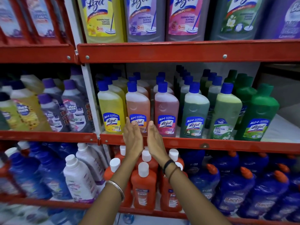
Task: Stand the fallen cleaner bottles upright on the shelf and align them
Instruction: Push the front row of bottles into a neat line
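On the middle red shelf (211, 144) stand rows of cleaner bottles with blue caps, all upright: a yellow bottle (111, 109), an orange bottle (138, 106), a pink bottle (166, 109), a dark green bottle (195, 112), a light green Bactin bottle (224, 114) and a green-capped bottle (259, 116). My left hand (133, 138) and my right hand (155, 140) are raised flat, palms facing each other, in front of the orange bottle's lower part. Both hands hold nothing, and their fingertips are just before its label.
Large Lizol bottles (103, 18) fill the top shelf. Purple-capped bottles (53, 108) lean on the left bay. Below, orange bottles with white caps (143, 184) stand under my wrists, and blue bottles (235, 189) fill the right. A white upright post (92, 101) divides the bays.
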